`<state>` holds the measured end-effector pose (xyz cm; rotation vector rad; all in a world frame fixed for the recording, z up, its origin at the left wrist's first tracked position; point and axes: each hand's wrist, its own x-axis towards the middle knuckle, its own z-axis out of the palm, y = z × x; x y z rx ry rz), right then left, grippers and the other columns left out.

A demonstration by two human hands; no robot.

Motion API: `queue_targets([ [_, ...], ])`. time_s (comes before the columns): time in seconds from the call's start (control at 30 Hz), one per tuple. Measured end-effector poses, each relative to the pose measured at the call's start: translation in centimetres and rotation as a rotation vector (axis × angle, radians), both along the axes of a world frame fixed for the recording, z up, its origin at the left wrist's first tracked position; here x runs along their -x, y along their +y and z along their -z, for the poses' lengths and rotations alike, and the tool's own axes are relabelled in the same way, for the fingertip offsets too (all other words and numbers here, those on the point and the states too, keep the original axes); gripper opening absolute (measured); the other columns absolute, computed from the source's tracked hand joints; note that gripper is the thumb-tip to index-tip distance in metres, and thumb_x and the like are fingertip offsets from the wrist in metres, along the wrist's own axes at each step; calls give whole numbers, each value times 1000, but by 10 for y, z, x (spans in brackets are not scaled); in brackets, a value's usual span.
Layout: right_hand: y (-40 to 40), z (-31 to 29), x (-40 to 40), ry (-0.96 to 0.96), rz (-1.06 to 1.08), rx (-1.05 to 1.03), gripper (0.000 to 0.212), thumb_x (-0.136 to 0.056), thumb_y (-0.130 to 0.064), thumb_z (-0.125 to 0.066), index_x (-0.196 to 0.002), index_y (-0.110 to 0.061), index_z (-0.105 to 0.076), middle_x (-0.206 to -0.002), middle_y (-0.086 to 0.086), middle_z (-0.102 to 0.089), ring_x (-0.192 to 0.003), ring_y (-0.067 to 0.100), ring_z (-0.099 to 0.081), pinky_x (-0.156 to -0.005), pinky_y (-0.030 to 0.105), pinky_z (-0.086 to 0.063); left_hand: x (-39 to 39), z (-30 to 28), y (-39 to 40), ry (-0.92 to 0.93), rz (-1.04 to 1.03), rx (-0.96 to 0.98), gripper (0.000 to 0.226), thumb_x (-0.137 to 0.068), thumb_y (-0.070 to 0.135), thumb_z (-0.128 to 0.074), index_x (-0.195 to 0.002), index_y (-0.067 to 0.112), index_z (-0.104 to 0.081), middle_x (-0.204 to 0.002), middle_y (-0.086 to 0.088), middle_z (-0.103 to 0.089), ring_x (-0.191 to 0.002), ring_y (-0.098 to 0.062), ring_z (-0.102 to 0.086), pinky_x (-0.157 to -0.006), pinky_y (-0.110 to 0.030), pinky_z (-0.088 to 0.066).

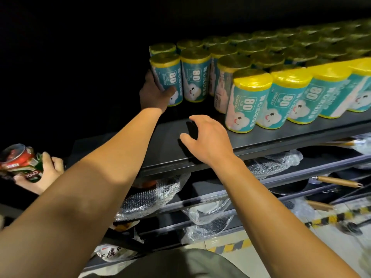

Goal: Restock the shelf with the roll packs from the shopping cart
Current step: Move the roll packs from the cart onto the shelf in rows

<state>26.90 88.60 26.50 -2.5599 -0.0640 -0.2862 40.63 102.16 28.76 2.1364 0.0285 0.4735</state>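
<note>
Several teal roll packs with yellow tops stand upright in rows on the dark top shelf (200,155). My left hand (154,93) reaches to the far left of the rows and grips the leftmost front roll pack (168,77), thumb across its lower front. My right hand (206,137) hovers over the bare front strip of the shelf, fingers spread and loosely bent, holding nothing. The nearest front-row roll pack (247,103) stands just right of that hand. The shopping cart is not in view.
Another person's hand (46,169) at the far left holds a red and green can (18,161). Lower shelves carry bubble-wrapped pans (152,195) with wooden handles (339,182). A yellow-black striped floor line (329,217) runs at lower right.
</note>
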Motion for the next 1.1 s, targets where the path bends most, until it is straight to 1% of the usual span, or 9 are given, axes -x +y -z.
queue_targets([
  [0.07,0,1,-2,8,6,16,61,-91,-49,-62,-143,-17,-51,-145,2,-54,-137,22,-47,-116,46,-33,-3,1,2,9,34,-7,79,-87,34,-73,-152,16,-33,-145,-9,-54,-130,-29,-54,-104,-42,-48],
  [0.3,2,-2,-5,33,10,30,61,-91,-50,-62,-143,-18,-51,-145,2,-53,-136,24,-46,-116,47,-32,0,-1,2,41,68,4,75,-90,30,-72,-152,15,-31,-147,-7,-52,-132,-25,-52,-102,-32,-43],
  [0.43,-3,-6,1,20,1,-14,61,-92,-46,-63,-144,-17,-51,-146,3,-52,-137,23,-45,-116,42,-34,8,-8,1,119,12,-33,71,-88,35,-71,-147,13,-38,-146,-8,-52,-131,-28,-52,-94,-28,-42],
  [0.6,-15,-11,27,-62,4,-93,56,-92,-40,-65,-141,-15,-54,-144,1,-54,-136,20,-45,-113,35,-36,48,-5,2,90,-54,26,64,-84,40,-72,-139,13,-52,-137,-9,-56,-125,-28,-54,-102,-35,-46],
  [0.7,-29,-15,54,-112,36,-154,52,-92,-38,-64,-138,-15,-57,-142,1,-56,-133,20,-48,-111,35,-39,97,-5,-11,15,42,39,44,-87,35,-68,-126,16,-62,-122,2,-63,-116,-15,-57,-97,-29,-47],
  [0.87,-73,-10,115,-163,198,-242,50,-90,-35,-62,-137,-19,-57,-139,-4,-56,-132,15,-49,-110,34,-40,169,-2,-51,-18,326,-13,46,-93,31,-65,-137,28,-57,-138,13,-58,-128,-1,-49,-106,-17,-37],
  [0.93,-95,-3,142,-167,292,-249,51,-90,-34,-63,-138,-18,-57,-141,-3,-56,-134,14,-48,-112,36,-39,195,3,-74,-28,403,-24,46,-92,30,-66,-137,27,-58,-137,15,-57,-128,1,-49,-103,-6,-33],
  [1.03,-132,11,180,-112,417,-205,51,-92,-35,-65,-139,-19,-55,-143,-3,-55,-135,17,-47,-112,38,-39,233,16,-113,-11,546,-36,50,-88,35,-64,-137,27,-59,-133,19,-55,-129,0,-47,-106,-8,-31],
  [1.1,-158,22,206,-61,480,-177,52,-91,-38,-63,-139,-20,-54,-141,-3,-55,-133,18,-48,-110,39,-41,256,30,-142,27,647,-79,51,-90,35,-65,-139,27,-56,-139,14,-54,-133,-3,-44,-105,-3,-25],
])
